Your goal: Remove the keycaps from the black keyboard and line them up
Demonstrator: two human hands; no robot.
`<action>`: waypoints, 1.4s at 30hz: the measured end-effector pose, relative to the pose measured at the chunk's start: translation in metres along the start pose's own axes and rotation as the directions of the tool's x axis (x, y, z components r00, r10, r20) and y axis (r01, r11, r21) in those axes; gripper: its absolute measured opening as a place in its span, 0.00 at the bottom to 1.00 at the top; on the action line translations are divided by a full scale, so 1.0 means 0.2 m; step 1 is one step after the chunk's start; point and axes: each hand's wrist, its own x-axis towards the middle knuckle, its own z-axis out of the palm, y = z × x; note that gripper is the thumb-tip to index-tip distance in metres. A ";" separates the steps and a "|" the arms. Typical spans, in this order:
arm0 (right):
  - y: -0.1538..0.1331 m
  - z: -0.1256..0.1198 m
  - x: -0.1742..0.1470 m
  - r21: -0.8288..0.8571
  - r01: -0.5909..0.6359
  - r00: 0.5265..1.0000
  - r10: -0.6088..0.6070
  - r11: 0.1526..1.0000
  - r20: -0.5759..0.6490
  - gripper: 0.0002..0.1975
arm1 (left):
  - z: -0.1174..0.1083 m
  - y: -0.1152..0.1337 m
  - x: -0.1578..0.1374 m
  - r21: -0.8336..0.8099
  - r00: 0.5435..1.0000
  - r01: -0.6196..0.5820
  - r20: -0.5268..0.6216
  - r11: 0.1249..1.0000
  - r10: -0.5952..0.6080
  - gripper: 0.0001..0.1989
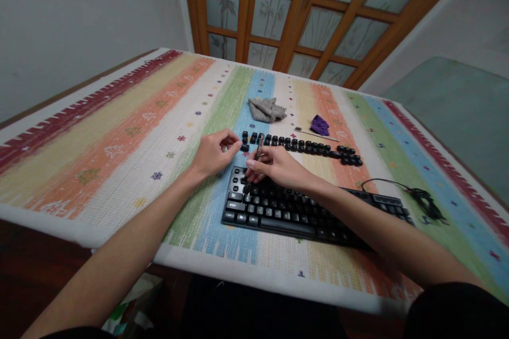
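Observation:
A black keyboard [286,226] lies on the striped tablecloth, with its upper left keys off and small stems showing there. My right hand [274,167] is over that corner, closed round a slim tool with a ridged upper end [260,143]; its lower tip is hidden by the fingers. Beyond the keyboard, loose black keycaps [310,146] lie in rows. To the left of them, my left hand [217,152] hovers or rests with fingers curled and thumb and forefinger pinched, close to the nearest keycap [245,147]. Whether something is in that pinch is hidden.
A crumpled grey cloth [266,109] and a purple cloth [319,125] lie past the keycaps, with a thin brush [316,134] beside the purple one. The keyboard's coiled cable [427,204] sits at the right. The table's front edge [254,270] is near me.

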 end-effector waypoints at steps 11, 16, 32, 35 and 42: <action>-0.04 -0.09 0.00 0.262 0.092 0.964 -0.020 0.961 -0.263 0.19 | -0.03 0.07 -0.05 -0.368 0.949 -0.108 0.239 0.923 0.206 0.19; -0.02 -0.09 0.01 0.341 0.136 0.937 -0.009 0.930 -0.349 0.20 | 0.05 0.12 -0.07 -0.559 0.977 0.038 0.195 0.828 0.087 0.18; -0.03 -0.05 -0.03 0.122 0.454 0.783 -0.330 0.883 -0.528 0.22 | 0.14 0.19 -0.08 -0.653 0.971 0.225 0.215 0.723 -0.109 0.25; -0.03 -0.07 -0.05 0.108 0.497 0.754 -0.366 0.861 -0.545 0.18 | 0.11 0.19 -0.07 -0.632 0.970 0.225 0.216 0.742 -0.110 0.24; -0.02 -0.15 -0.11 0.024 0.447 0.747 -0.358 0.894 -0.561 0.18 | 0.02 0.12 -0.01 -0.447 0.997 0.065 0.065 0.892 -0.040 0.14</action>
